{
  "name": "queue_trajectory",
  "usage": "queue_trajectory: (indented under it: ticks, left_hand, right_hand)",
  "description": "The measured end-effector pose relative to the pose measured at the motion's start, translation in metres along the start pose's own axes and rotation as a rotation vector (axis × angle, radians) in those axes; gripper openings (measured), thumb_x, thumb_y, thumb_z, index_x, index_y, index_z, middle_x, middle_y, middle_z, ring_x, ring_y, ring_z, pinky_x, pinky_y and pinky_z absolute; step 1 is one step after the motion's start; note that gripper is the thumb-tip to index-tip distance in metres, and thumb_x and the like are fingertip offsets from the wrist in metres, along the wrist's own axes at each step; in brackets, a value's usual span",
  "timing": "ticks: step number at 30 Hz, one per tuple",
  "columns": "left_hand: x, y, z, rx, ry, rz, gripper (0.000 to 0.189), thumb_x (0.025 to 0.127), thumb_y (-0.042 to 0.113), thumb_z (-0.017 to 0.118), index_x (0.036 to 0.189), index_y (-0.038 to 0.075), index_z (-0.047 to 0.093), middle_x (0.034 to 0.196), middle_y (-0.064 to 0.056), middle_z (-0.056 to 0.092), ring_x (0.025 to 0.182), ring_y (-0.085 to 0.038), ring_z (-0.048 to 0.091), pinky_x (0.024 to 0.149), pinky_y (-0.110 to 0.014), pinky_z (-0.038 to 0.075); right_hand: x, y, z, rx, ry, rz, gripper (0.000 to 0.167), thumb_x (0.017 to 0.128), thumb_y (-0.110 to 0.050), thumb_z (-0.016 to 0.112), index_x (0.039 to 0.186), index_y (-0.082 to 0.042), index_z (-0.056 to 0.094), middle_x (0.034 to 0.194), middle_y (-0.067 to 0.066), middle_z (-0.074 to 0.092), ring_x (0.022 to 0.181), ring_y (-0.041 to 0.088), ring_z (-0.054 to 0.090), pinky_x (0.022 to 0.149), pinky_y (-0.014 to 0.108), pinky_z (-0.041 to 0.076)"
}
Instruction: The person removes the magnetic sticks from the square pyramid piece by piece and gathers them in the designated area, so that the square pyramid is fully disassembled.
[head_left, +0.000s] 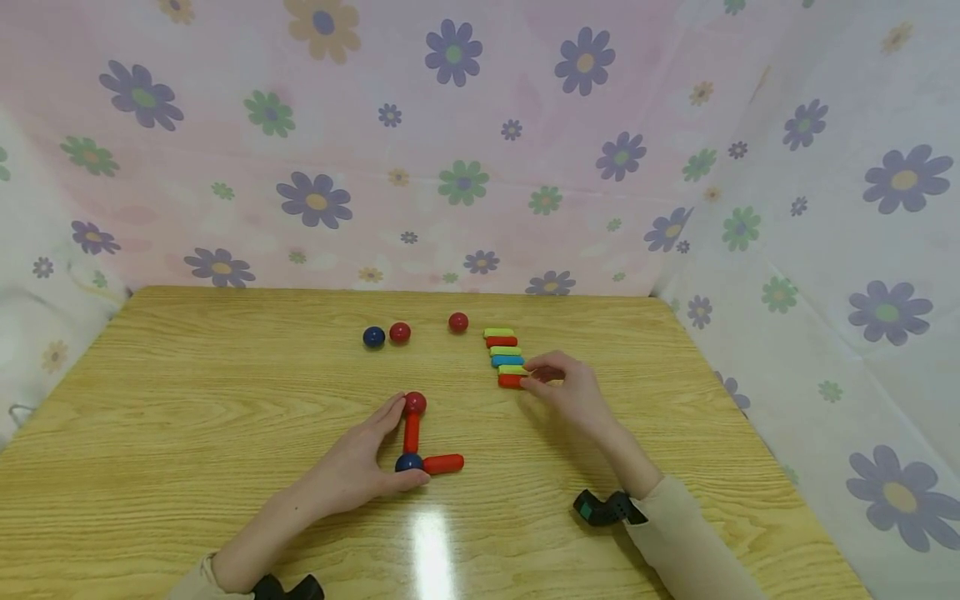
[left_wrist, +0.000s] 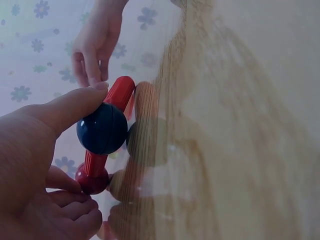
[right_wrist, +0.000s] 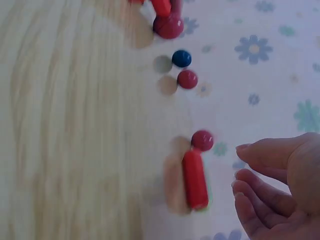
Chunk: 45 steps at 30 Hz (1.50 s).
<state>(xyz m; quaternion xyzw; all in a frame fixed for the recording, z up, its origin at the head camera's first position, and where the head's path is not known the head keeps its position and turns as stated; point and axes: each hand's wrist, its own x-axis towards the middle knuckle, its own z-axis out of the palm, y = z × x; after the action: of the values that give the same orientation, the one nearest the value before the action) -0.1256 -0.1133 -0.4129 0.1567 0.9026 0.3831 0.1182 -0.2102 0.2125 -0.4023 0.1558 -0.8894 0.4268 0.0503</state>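
My left hand (head_left: 352,462) grips an L-shaped ball-and-rod assembly low on the wooden table, thumb against its blue ball (left_wrist: 102,128) and fingers at its dark red ball (head_left: 415,404). One red rod (head_left: 411,433) joins the two balls; another red rod (head_left: 444,464) sticks out to the right from the blue one. My right hand (head_left: 572,396) hovers beside the near end of a row of rods, fingertips close to the nearest red rod (right_wrist: 195,179). In the right wrist view a gap shows between thumb and bent fingers, with nothing in it.
Beyond the nearest rod lie a blue rod (head_left: 507,361) and several yellow-green and red ones, side by side. Farther back sit a loose blue ball (head_left: 373,337) and two red balls (head_left: 400,332). Flower-printed cloth (head_left: 465,150) hangs behind the table (head_left: 225,375) and at its sides.
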Motion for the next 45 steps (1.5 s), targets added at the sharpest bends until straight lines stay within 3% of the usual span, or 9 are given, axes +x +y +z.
queue_trajectory:
  ticks: [3,9,12,19,25,29,35,45]
  left_hand:
    - [0.0,0.0,0.0,0.004,-0.002,-0.001,0.11,0.08,0.058,0.077,0.158,0.004,0.023,0.166,-0.013,0.02,0.151,-0.037,0.023,0.117,-0.059,0.028]
    - [0.001,-0.001,-0.001,0.005,-0.005,-0.028,0.112,0.079,0.061,0.077,0.159,0.005,0.022,0.166,-0.011,0.019,0.151,-0.036,0.023,0.117,-0.059,0.028]
    - [0.001,-0.001,-0.001,0.004,-0.003,-0.031,0.112,0.079,0.061,0.077,0.159,0.005,0.022,0.166,-0.011,0.019,0.151,-0.037,0.023,0.117,-0.06,0.029]
    - [0.002,0.0,0.0,-0.001,0.0,-0.009,0.111,0.08,0.059,0.077,0.158,0.003,0.023,0.165,-0.014,0.02,0.15,-0.039,0.024,0.116,-0.061,0.029]
    - [0.002,0.001,0.001,0.003,0.0,-0.012,0.111,0.079,0.061,0.076,0.158,0.004,0.023,0.166,-0.012,0.02,0.15,-0.038,0.024,0.117,-0.061,0.028]
    - [0.002,0.0,0.001,0.001,0.002,-0.011,0.11,0.08,0.059,0.076,0.158,0.003,0.023,0.166,-0.013,0.02,0.15,-0.038,0.024,0.116,-0.062,0.029]
    - [0.001,-0.001,0.0,0.001,0.009,0.013,0.111,0.082,0.06,0.075,0.159,0.003,0.02,0.166,-0.015,0.018,0.15,-0.04,0.023,0.116,-0.062,0.028]
    - [0.001,-0.001,0.001,-0.007,0.009,0.03,0.113,0.08,0.06,0.076,0.159,0.002,0.019,0.167,-0.013,0.015,0.151,-0.037,0.02,0.117,-0.061,0.027]
  right_hand:
    - [-0.004,-0.017,0.006,-0.002,-0.05,-0.039,0.025,0.089,-0.018,0.077,0.11,-0.006,0.073,0.107,0.008,0.072,0.095,0.021,0.068,0.085,0.039,0.057]
    - [-0.01,-0.054,0.03,0.052,-0.292,-0.109,0.029,0.091,-0.022,0.075,0.116,-0.008,0.072,0.114,0.007,0.071,0.103,0.022,0.065,0.093,0.046,0.054]
    - [-0.01,-0.065,0.044,0.064,-0.389,-0.131,0.03,0.091,-0.025,0.075,0.118,-0.011,0.071,0.115,0.003,0.07,0.106,0.02,0.064,0.097,0.044,0.053]
    - [-0.015,-0.069,0.063,0.092,-0.53,-0.193,0.028,0.089,-0.022,0.077,0.116,-0.012,0.072,0.111,0.0,0.072,0.104,0.015,0.065,0.097,0.032,0.053]
    - [-0.019,-0.063,0.068,0.118,-0.637,-0.161,0.027,0.086,-0.021,0.081,0.112,-0.019,0.073,0.108,-0.009,0.07,0.102,0.008,0.064,0.095,0.026,0.051]
    - [-0.021,-0.058,0.074,0.105,-0.651,-0.171,0.028,0.084,-0.021,0.083,0.11,-0.022,0.074,0.104,-0.012,0.069,0.095,0.004,0.06,0.088,0.023,0.051]
    - [-0.023,-0.055,0.084,0.082,-0.593,-0.247,0.024,0.084,-0.022,0.082,0.107,-0.021,0.075,0.097,-0.01,0.067,0.086,0.003,0.057,0.076,0.02,0.05]
    - [-0.025,-0.054,0.084,0.05,-0.574,-0.332,0.019,0.092,-0.02,0.074,0.111,-0.018,0.074,0.1,-0.008,0.069,0.091,0.003,0.058,0.083,0.02,0.049]
